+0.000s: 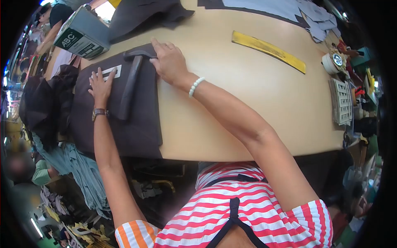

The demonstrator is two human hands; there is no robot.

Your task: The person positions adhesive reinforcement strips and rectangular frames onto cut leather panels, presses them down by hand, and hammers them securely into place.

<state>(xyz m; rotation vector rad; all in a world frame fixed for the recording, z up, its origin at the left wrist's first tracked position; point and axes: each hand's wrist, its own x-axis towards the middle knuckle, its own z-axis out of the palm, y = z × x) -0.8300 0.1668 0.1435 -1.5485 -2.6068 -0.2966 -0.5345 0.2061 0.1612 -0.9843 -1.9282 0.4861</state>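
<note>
My left hand (100,86) lies flat with fingers spread on a white rectangular template (112,72) with a slot in it. The template rests on a stack of dark fabric pieces (140,132) at the table's left. Beside it a hammer (130,87) lies on the fabric, its dark handle pointing toward me. My right hand (171,64) is at the fabric's right edge, index finger stretched out and thumb apart from it. The tip of the hammer head comes between that thumb and finger. Its other fingers are partly curled and hidden from above.
Past the fabric stands an ABC-labelled metal can (84,35), beside more dark cloth (149,16). A yellow strip (269,51) lies on the wooden table (231,111). Crumpled black cloth (45,103) sits at left; a round tape-like roll (331,63) and white slotted templates (341,101) are at right.
</note>
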